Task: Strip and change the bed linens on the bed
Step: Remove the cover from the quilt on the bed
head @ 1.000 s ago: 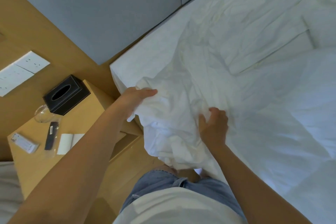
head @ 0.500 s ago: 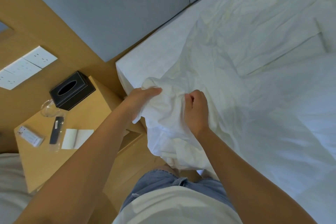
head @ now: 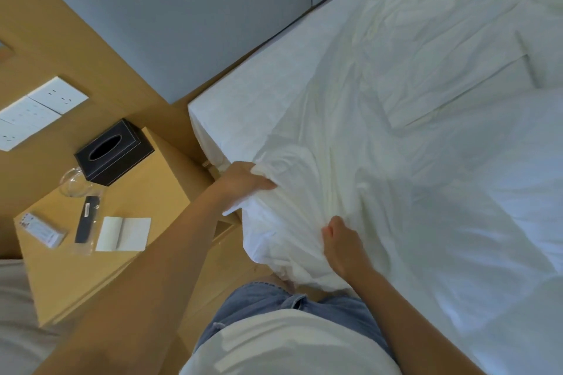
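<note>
Left of the bedside table [head: 158, 192], white wall sockets [head: 39, 106] sit in the wood panelling. On the table top lie a card packet [head: 41, 230], a glass dish [head: 71, 183], a dark remote [head: 86, 219], a black tissue box [head: 114, 152] and an open notepad [head: 123, 234]. Just right of the table stands the bed [head: 243, 106], with grey headboard panels [head: 182, 18] behind it. The person fills the narrow gap between them. The left hand [head: 243, 183] pinches a bunch of the loose white sheet [head: 350, 146] at the mattress edge. Farther right, the right hand [head: 342, 245] curls its fingers into the same overhanging cloth.
</note>
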Tool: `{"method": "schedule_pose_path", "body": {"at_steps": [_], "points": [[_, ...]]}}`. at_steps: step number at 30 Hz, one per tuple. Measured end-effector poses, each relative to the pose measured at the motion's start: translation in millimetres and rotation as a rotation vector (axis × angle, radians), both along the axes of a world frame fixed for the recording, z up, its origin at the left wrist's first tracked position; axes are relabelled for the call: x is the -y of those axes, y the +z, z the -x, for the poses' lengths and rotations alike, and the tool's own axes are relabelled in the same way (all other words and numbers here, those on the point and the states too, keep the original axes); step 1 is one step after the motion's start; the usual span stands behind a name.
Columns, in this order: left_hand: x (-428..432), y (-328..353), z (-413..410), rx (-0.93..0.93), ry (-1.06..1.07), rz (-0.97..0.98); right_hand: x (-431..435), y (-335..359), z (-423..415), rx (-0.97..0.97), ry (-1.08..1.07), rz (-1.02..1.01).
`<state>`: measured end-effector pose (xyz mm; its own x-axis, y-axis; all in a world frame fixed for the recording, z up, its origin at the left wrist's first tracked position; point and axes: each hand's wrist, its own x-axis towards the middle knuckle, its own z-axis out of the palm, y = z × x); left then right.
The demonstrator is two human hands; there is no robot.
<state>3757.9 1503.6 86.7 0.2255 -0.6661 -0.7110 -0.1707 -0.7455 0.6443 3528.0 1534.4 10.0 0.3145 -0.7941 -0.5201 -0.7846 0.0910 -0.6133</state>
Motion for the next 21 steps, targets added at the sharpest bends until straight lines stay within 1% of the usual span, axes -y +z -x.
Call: {"method": "schedule_pose_path", "body": {"at_steps": [2,3,6,8,9,11,12,14,15,18,19,21], "points": [[-10.3,-3.4,-3.9,0.001,-0.003,-0.014,10.3,-2.5,-5.7,-0.025,0.072,-0.068],[-14.8,-2.6,-10.0,0.008,-0.011,-0.028,20.7,-1.0,-9.6,-0.001,0.064,-0.070],[-22.7,4.7,-27.3,0.072,-0.123,-0.064,56.5,11.4,-28.7,0.107,-0.108,-0.101],[-22.0,5.4,-28.9,0.073,-0.183,-0.080,75.9,19.1,-50.0,0.129,-0.218,-0.153],[-20.1,4.4,-28.4,0.068,-0.193,-0.095,82.7,20.3,-60.2,0.118,-0.237,-0.177],[-14.4,6.5,-27.2,0.101,-0.241,-0.149,87.4,19.2,-75.3,0.108,-0.215,-0.196],[-10.5,7.8,-28.5,0.146,-0.301,-0.185,87.2,17.9,-79.7,0.122,-0.192,-0.191],[-1.5,13.1,-32.8,0.237,-0.421,-0.254,86.2,15.1,-82.5,0.146,-0.162,-0.161],[3.4,17.5,-35.7,0.251,-0.440,-0.273,85.6,14.7,-81.3,0.157,-0.165,-0.140],[21.2,25.3,-41.2,0.194,-0.334,-0.277,77.1,16.0,-70.7,0.221,-0.244,-0.081],[29.1,23.2,-39.1,0.237,-0.338,-0.258,72.0,16.6,-66.9,0.243,-0.273,-0.070],[41.7,12.6,-25.5,0.427,-0.465,-0.223,61.3,15.3,-61.6,0.263,-0.298,-0.073]]}}
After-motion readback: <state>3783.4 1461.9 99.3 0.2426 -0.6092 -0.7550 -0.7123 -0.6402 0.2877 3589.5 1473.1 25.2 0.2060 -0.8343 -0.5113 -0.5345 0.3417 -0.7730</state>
